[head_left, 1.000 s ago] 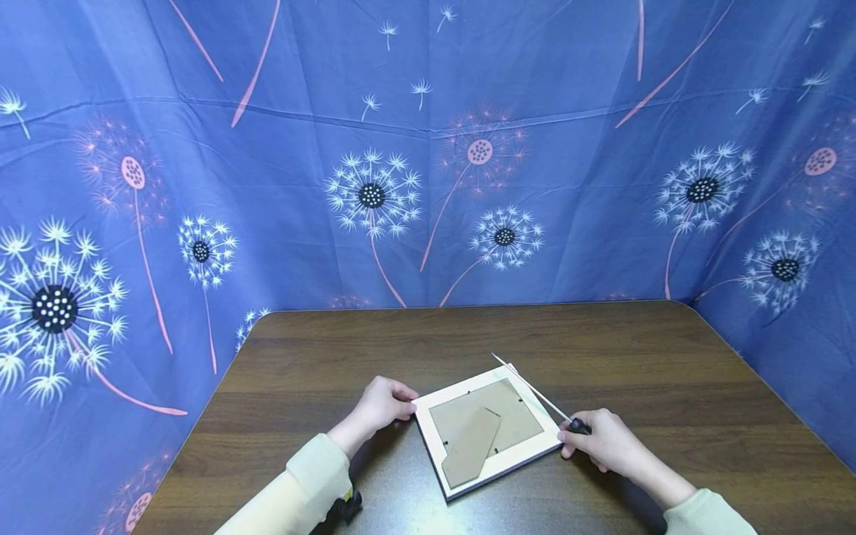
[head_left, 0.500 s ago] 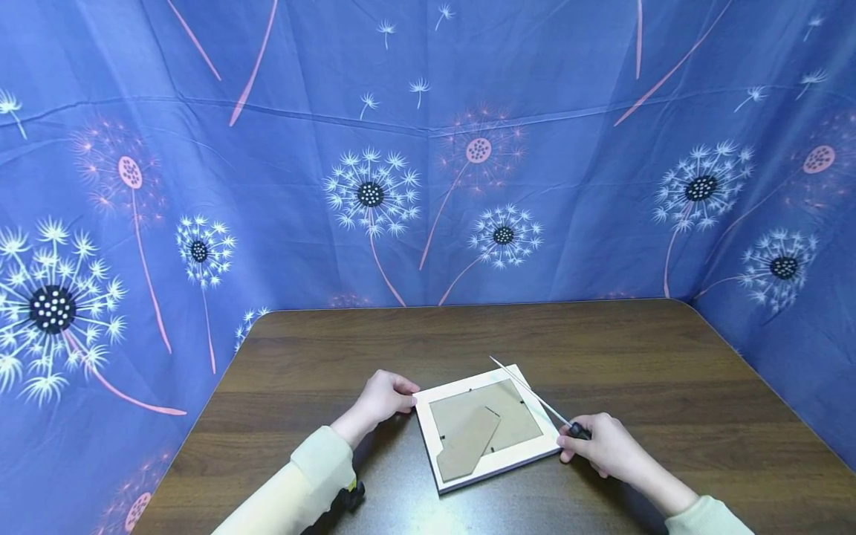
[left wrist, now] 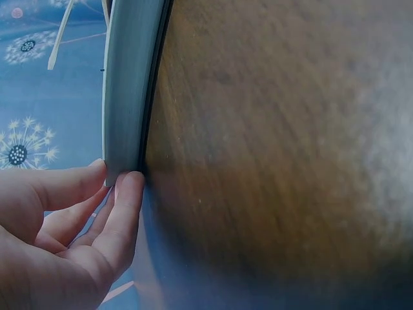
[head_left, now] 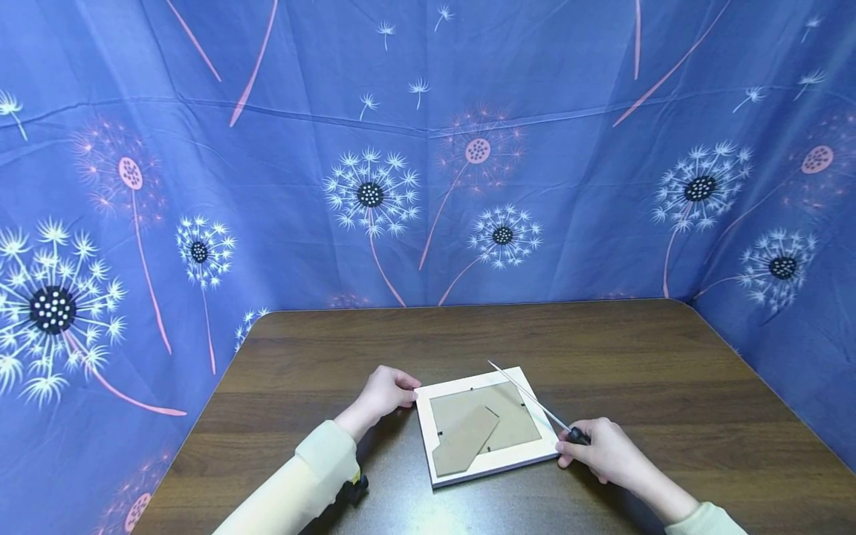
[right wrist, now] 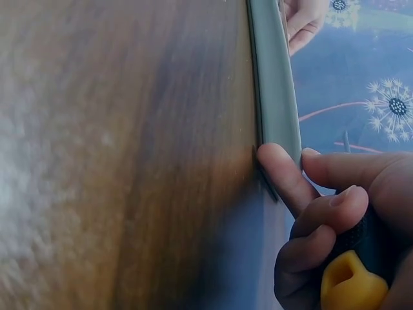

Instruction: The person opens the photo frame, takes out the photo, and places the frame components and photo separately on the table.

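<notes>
A picture frame [head_left: 488, 427] lies face down, its pale wooden border around a brown backing board [head_left: 461, 409]. A stand leg [head_left: 464, 449] angles across the board, and small dark tabs sit along the opening. My left hand [head_left: 383, 395] pinches the frame's far left corner between thumb and fingers. At the near right corner, my right hand [head_left: 605, 449] pinches the frame's edge with thumb and index finger. That same hand grips a screwdriver [head_left: 528, 394] in its other fingers, the shaft crossing over the frame's right border. The handle's yellow end [right wrist: 355, 284] shows in the right wrist view.
The brown wooden table [head_left: 301, 357] stretches beyond the frame to both sides. Blue dandelion-print cloth [head_left: 568, 148] hangs along its back and sides. A small black and yellow item [head_left: 356, 487] shows beneath the left cuff.
The frame has turned slightly clockwise: its left corner has moved away from me, its right corner nearer. Both hands have moved along with it, and the screwdriver stays in the right hand.
</notes>
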The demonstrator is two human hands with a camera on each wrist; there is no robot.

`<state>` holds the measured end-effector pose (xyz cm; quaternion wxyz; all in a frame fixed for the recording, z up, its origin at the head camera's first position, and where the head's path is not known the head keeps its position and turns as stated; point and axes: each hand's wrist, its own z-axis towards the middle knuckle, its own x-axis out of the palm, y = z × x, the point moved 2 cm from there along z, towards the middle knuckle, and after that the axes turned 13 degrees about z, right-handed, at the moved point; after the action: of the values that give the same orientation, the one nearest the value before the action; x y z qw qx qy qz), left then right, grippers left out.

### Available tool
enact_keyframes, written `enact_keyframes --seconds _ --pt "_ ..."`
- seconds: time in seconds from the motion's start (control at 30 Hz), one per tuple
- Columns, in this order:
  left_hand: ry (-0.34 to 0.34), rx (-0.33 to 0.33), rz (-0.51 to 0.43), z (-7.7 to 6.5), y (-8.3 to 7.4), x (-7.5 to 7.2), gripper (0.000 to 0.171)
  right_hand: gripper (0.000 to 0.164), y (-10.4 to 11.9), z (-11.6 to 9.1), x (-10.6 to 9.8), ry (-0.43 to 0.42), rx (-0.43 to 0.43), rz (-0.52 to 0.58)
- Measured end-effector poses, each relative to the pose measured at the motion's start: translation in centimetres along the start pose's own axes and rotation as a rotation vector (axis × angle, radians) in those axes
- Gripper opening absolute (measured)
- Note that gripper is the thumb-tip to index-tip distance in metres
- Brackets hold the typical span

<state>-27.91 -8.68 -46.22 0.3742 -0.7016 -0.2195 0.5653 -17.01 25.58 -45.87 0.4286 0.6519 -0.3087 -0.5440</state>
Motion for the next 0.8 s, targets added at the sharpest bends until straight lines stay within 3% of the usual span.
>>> enact_keyframes --seconds 0.8 --pt "-0.019 -0.013 0.051 1.3 -0.4 0.1 0.015 0.016 0.2 -0.4 0.4 0.055 -0.002 0.004"
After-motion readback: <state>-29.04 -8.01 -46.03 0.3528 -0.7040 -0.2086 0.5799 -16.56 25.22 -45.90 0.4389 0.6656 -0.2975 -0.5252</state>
